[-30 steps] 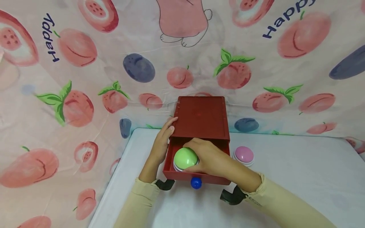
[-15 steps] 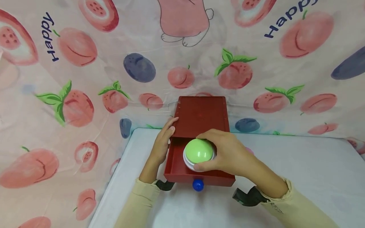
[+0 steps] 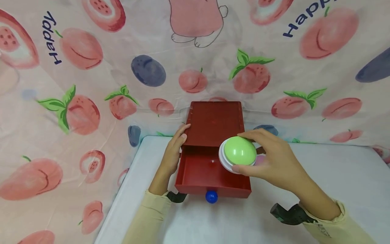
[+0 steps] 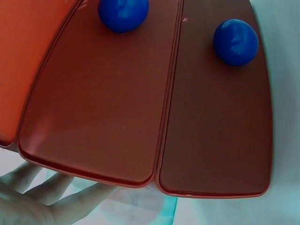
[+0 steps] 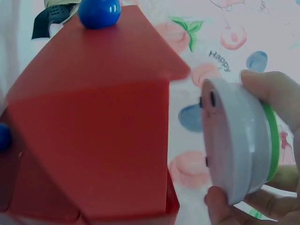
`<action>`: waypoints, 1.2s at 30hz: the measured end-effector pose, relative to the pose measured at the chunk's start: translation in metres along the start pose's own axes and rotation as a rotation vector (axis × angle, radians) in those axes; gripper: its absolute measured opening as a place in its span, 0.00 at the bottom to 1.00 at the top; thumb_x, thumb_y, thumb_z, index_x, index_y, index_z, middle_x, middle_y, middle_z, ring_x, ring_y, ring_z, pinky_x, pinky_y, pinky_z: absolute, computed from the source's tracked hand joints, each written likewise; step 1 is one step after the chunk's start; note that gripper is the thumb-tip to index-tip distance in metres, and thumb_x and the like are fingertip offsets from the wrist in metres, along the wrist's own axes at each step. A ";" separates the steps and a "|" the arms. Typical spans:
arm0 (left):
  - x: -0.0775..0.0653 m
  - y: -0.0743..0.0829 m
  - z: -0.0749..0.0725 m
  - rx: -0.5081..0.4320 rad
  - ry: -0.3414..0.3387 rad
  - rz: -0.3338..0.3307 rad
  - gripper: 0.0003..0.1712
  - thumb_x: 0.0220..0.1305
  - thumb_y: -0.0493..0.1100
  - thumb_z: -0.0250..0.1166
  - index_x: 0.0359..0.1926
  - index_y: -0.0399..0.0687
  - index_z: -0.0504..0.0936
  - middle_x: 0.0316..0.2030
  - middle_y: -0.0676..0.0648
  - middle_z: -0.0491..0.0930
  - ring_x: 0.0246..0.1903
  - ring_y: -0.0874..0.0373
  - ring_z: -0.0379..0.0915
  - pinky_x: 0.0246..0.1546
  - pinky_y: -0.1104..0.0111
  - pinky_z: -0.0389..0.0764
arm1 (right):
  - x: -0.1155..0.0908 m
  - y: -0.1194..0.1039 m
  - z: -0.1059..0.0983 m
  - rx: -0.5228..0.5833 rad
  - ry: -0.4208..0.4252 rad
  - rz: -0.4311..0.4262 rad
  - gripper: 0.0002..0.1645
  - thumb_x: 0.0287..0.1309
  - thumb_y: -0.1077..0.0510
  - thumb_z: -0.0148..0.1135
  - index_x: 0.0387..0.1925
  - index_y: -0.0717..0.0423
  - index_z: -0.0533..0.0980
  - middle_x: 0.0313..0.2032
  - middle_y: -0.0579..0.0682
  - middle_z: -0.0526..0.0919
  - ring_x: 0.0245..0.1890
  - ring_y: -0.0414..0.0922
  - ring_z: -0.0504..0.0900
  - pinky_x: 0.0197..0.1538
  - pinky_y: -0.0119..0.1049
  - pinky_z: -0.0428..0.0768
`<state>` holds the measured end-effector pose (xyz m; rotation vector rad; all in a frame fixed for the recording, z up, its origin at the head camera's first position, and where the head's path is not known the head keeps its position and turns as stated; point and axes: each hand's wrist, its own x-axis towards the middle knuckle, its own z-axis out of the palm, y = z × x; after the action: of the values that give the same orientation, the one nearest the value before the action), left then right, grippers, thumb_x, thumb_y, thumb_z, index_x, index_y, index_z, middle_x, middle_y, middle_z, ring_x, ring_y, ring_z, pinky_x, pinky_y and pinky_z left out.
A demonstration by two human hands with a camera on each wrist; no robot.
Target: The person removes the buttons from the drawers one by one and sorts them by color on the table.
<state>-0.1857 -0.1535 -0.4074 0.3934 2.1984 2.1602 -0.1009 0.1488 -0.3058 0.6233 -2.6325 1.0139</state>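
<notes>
My right hand point(image 3: 275, 159) pinches a green push button point(image 3: 240, 150) with a white round base, thumb in front and fingers at the back. It hangs tilted above the right side of the pulled-out drawer point(image 3: 212, 191). In the right wrist view the button's white base point(image 5: 234, 136) faces the drawer's side wall, apart from it. Straight fingers of my left hand point(image 3: 173, 152) rest against the left side of the red drawer cabinet point(image 3: 214, 123). Nothing is seen inside the drawer. A blue ball knob point(image 3: 211, 196) sits on its front.
Partly hidden behind my right hand, a pink button point(image 3: 260, 160) lies right of the cabinet on the white table point(image 3: 329, 179). The left wrist view shows lower drawer fronts point(image 4: 98, 103) with blue knobs point(image 4: 236, 42). A fruit-print cloth point(image 3: 195, 61) hangs behind the cabinet.
My right hand has lifted the green button out of the drawer's left part and carried it up and to the right. The left hand has stayed at the cabinet's side.
</notes>
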 end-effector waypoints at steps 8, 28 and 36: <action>0.000 0.001 0.002 0.006 -0.006 -0.005 0.27 0.78 0.56 0.48 0.75 0.67 0.66 0.78 0.56 0.53 0.72 0.45 0.62 0.57 0.44 0.79 | -0.024 0.029 -0.017 0.023 0.108 0.051 0.45 0.33 0.48 0.89 0.58 0.39 0.79 0.54 0.39 0.81 0.47 0.31 0.76 0.44 0.12 0.76; -0.003 0.002 0.001 -0.023 0.036 -0.021 0.29 0.76 0.56 0.51 0.75 0.75 0.64 0.77 0.57 0.58 0.73 0.49 0.60 0.63 0.40 0.74 | -0.069 0.089 -0.009 -0.032 0.084 0.217 0.40 0.40 0.43 0.86 0.58 0.40 0.79 0.52 0.39 0.81 0.47 0.26 0.72 0.43 0.13 0.74; -0.002 -0.001 -0.001 -0.014 0.030 -0.021 0.28 0.76 0.56 0.51 0.75 0.75 0.65 0.77 0.56 0.58 0.72 0.46 0.61 0.60 0.39 0.76 | -0.087 0.124 0.019 -0.072 -0.100 0.352 0.48 0.44 0.30 0.78 0.61 0.51 0.76 0.56 0.52 0.81 0.54 0.50 0.79 0.43 0.33 0.84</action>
<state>-0.1840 -0.1547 -0.4083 0.3378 2.1907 2.1838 -0.0855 0.2446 -0.4239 0.2007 -2.9198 0.9930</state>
